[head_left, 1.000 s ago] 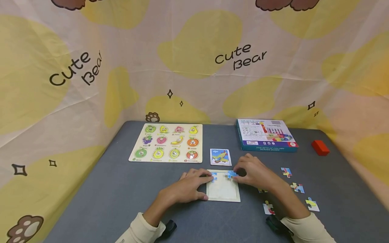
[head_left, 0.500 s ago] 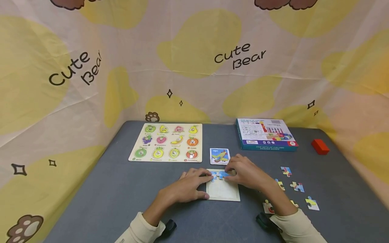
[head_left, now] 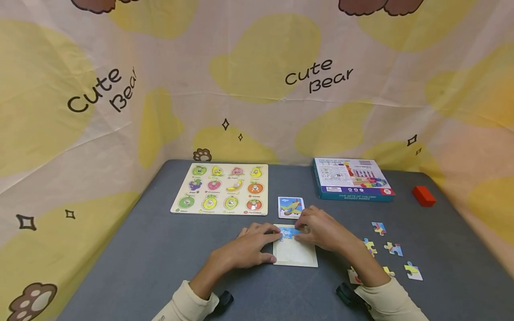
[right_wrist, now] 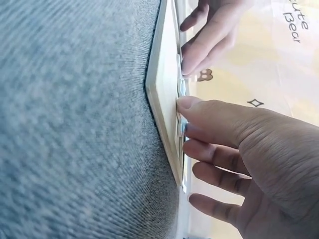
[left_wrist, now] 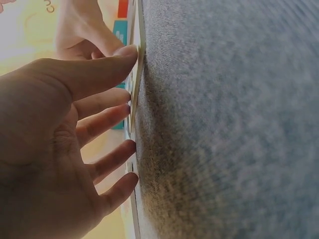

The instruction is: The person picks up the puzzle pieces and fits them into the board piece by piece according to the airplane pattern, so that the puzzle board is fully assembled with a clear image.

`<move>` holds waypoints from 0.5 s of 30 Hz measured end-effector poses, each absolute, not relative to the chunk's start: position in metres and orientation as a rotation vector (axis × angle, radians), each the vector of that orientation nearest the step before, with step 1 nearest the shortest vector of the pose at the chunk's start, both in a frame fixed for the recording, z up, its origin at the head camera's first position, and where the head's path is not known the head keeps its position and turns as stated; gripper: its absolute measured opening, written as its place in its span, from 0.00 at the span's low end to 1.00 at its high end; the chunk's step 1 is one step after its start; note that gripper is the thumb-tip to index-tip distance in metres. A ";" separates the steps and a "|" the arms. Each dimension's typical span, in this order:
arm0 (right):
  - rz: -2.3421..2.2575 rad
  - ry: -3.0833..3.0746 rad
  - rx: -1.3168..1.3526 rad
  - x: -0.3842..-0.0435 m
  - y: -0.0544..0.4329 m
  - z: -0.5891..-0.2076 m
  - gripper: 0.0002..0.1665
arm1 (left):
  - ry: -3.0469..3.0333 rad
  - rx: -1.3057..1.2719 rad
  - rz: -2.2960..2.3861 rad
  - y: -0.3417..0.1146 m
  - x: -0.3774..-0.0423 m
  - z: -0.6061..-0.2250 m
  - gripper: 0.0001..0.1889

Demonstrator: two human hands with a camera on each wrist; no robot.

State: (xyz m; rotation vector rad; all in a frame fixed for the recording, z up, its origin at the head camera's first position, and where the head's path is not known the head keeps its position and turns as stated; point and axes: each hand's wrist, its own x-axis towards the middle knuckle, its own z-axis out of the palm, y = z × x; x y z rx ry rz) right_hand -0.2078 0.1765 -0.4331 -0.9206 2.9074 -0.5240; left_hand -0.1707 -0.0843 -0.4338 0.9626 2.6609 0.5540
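A pale wooden puzzle tray (head_left: 295, 255) lies in front of me, with blue jigsaw pieces (head_left: 287, 232) along its far left part. My left hand (head_left: 253, 247) steadies the tray: index finger on the left piece, thumb at the near left edge, and fingers extended in the left wrist view. My right hand (head_left: 324, 229) pinches the right-hand blue piece between thumb and index finger, snug against its neighbour. In the right wrist view the thumb (right_wrist: 189, 103) sits at that piece's edge, low over the tray. Fingers partly cover both pieces.
Behind the tray lies an airplane picture card (head_left: 290, 206). Loose jigsaw pieces (head_left: 393, 248) are scattered to the right, some partly behind my right forearm. Farther back are a fruit board (head_left: 225, 196), a flat teal box (head_left: 353, 178) and a red block (head_left: 423, 196).
My right hand has moved left along the tray with the blue piece, closing the gap to the left piece. The left hand has stayed in place.
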 end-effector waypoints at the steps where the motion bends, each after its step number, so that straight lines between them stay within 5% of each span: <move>1: -0.527 2.905 -0.930 -0.208 0.177 -0.433 0.13 | 2.662 0.963 0.554 -0.084 -0.171 -0.434 0.33; 15: -0.552 2.870 -1.028 -0.211 0.180 -0.436 0.10 | 2.676 0.944 0.555 -0.083 -0.171 -0.435 0.32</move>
